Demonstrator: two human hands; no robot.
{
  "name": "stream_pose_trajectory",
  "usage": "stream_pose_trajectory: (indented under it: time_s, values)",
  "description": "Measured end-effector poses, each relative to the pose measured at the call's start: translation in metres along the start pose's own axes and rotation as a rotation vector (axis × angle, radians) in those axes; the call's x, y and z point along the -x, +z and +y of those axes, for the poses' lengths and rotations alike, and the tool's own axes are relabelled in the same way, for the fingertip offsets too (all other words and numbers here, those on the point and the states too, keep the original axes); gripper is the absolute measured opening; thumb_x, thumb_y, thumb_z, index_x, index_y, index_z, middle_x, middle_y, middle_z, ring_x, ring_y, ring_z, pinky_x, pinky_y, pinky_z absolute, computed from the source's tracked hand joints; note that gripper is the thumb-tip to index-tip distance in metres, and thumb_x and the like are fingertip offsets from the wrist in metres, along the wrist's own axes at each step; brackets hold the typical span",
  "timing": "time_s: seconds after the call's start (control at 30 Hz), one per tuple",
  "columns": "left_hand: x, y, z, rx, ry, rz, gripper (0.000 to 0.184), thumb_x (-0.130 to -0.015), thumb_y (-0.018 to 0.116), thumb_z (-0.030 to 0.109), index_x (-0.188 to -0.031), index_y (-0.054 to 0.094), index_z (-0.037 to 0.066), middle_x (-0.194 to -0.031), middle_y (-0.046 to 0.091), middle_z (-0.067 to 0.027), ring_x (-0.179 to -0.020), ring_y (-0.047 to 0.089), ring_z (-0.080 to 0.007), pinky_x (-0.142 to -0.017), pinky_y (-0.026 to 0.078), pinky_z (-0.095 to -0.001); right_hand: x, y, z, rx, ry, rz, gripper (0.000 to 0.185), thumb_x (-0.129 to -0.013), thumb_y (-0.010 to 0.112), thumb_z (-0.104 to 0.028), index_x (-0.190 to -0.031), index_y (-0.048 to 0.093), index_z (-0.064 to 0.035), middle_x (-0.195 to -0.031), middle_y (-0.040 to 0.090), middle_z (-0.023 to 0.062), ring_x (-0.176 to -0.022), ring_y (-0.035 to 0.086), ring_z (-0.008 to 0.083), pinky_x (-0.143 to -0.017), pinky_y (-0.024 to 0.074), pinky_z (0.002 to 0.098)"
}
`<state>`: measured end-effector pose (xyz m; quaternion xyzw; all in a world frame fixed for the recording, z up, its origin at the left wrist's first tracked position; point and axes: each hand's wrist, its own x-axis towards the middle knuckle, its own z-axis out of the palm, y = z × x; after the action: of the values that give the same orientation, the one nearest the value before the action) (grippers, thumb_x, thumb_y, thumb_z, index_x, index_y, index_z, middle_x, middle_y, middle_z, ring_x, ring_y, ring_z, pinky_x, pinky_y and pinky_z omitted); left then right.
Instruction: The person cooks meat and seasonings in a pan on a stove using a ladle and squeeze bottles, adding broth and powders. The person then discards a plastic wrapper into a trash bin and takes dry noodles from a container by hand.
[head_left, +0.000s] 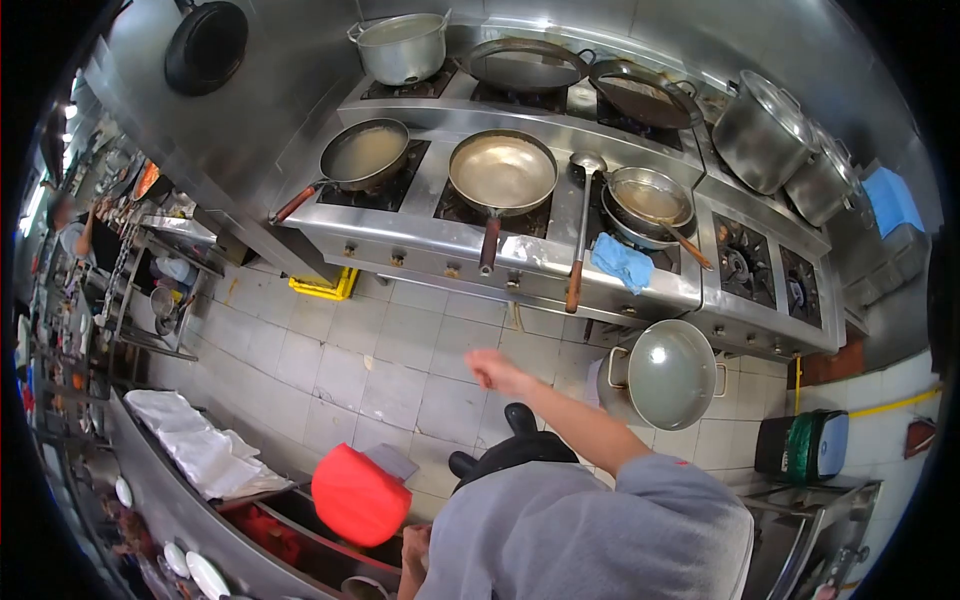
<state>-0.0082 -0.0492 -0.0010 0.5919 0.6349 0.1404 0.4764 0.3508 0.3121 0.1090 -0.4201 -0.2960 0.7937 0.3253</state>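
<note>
My right hand point(497, 372) is stretched out over the tiled floor, its fingers curled in and nothing visible in them. It is apart from the stove. Low in the view, my left hand point(415, 548) is beside a bright red flat object point(362, 495), over the edge of an open steel drawer point(345, 567). Its fingers look closed and are partly hidden, so I cannot make out what they grip. Inside the drawer unit are dark red contents point(268, 535). A grey piece point(392, 461) shows behind the red object.
A steel stove point(420, 262) carries several pans, a wok point(500, 170), a ladle point(580, 225) and a blue cloth point(622, 262). A large pot point(672, 375) stands in front of it. White cloth point(200, 440) covers part of the left counter. A bin point(800, 445) stands at right.
</note>
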Motion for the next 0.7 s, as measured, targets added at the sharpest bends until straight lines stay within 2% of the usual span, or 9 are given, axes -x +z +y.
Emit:
stream_pose_trajectory:
  time_s: [0.13, 0.17, 0.23, 0.27, 0.33, 0.4, 0.47, 0.53, 0.7]
  values:
    - [-0.003, -0.005, 0.017, -0.058, 0.041, 0.009, 0.025, -0.071, 0.06, 0.033, -0.078, 0.066, 0.01, -0.068, 0.064, -0.0121, -0.063, 0.062, -0.033, -0.056, 0.05, -0.0416, 0.038, -0.048, 0.153, 0.741, 0.291, -0.005, 0.02, -0.084, 0.056, -0.016, -0.065, 0.057, -0.0109, -0.064, 0.056, 0.0015, -0.051, 0.051, 0.0107, -0.045, 0.0387, 0.0295]
    - [-0.004, -0.009, 0.022, -0.11, 0.057, -0.022, 0.024, -0.074, 0.061, 0.031, -0.078, 0.066, 0.008, -0.066, 0.064, -0.0112, -0.059, 0.061, -0.0305, -0.053, 0.048, -0.0396, 0.046, -0.074, 0.188, 1.2, 0.02, -0.18, 0.02, -0.082, 0.059, -0.013, -0.062, 0.059, -0.0089, -0.067, 0.061, 0.0045, -0.052, 0.054, 0.0119, -0.046, 0.0415, 0.0307]
    - [-0.006, -0.01, 0.023, -0.159, 0.073, -0.052, 0.023, -0.076, 0.062, 0.029, -0.077, 0.066, 0.006, -0.064, 0.064, -0.0102, -0.054, 0.06, -0.028, -0.05, 0.047, -0.0376, 0.043, -0.102, 0.193, 0.422, 0.396, 0.085, 0.013, -0.082, 0.059, -0.012, -0.071, 0.063, -0.0059, -0.068, 0.061, 0.0062, -0.055, 0.057, 0.0139, -0.046, 0.0455, 0.0312]
    - [-0.004, -0.008, 0.021, 0.037, 0.114, 0.012, 0.022, -0.079, 0.062, 0.025, -0.076, 0.065, 0.004, -0.062, 0.063, -0.0086, -0.051, 0.058, -0.0232, -0.046, 0.045, -0.0346, 0.055, -0.104, 0.174, 0.197, 0.344, 0.404, 0.01, -0.083, 0.058, -0.011, -0.081, 0.065, -0.004, -0.068, 0.062, 0.0069, -0.056, 0.059, 0.0156, -0.046, 0.048, 0.0304]
    - [-0.006, -0.011, 0.029, 0.233, 0.151, 0.075, 0.021, -0.081, 0.062, 0.022, -0.074, 0.065, 0.002, -0.059, 0.062, -0.007, -0.047, 0.056, -0.0185, -0.043, 0.043, -0.0316, 0.049, -0.156, 0.182, 0.734, 0.117, 0.548, 0.014, -0.083, 0.058, -0.015, -0.084, 0.066, -0.003, -0.066, 0.061, 0.0068, -0.054, 0.059, 0.017, -0.045, 0.0487, 0.0305]
    - [-0.014, -0.023, 0.049, 0.25, -0.651, -0.069, 0.022, -0.086, 0.06, 0.016, -0.073, 0.063, -0.002, -0.057, 0.059, -0.0061, -0.045, 0.051, -0.0119, -0.04, 0.039, -0.0283, 0.059, -0.185, 0.17, 0.827, 0.178, 0.58, 0.017, -0.082, 0.06, -0.016, -0.076, 0.065, -0.0008, -0.065, 0.061, 0.0094, -0.052, 0.059, 0.0175, -0.045, 0.0497, 0.0315]
    - [-0.019, -0.018, 0.024, 0.306, -0.678, -0.041, 0.022, -0.086, 0.06, 0.016, -0.072, 0.062, -0.002, -0.057, 0.059, -0.0072, -0.044, 0.05, -0.0124, -0.039, 0.039, -0.0286, 0.078, -0.207, 0.164, 0.72, 0.276, 0.537, 0.018, -0.081, 0.06, -0.015, -0.073, 0.065, -0.0003, -0.064, 0.062, 0.0102, -0.052, 0.058, 0.0175, -0.046, 0.0499, 0.0315]
    - [-0.023, -0.021, 0.013, 0.362, -0.702, -0.012, 0.023, -0.086, 0.059, 0.016, -0.071, 0.062, -0.001, -0.057, 0.06, -0.0082, -0.043, 0.05, -0.0129, -0.038, 0.038, -0.0288, 0.093, -0.214, 0.159, 1.071, 0.25, 0.284, 0.018, -0.081, 0.059, -0.015, -0.074, 0.064, 0.0007, -0.065, 0.062, 0.011, -0.05, 0.058, 0.018, -0.045, 0.05, 0.0321]
    - [-0.032, -0.025, 0.006, 0.608, -0.717, 0.071, 0.022, -0.085, 0.058, 0.017, -0.072, 0.059, -0.001, -0.058, 0.06, -0.0095, -0.043, 0.05, -0.0144, -0.037, 0.039, -0.027, 0.131, -0.186, 0.178, 0.554, 0.51, 0.484, 0.02, -0.08, 0.058, -0.016, -0.071, 0.064, 0.002, -0.065, 0.063, 0.013, -0.051, 0.06, 0.0204, -0.044, 0.0504, 0.0329]
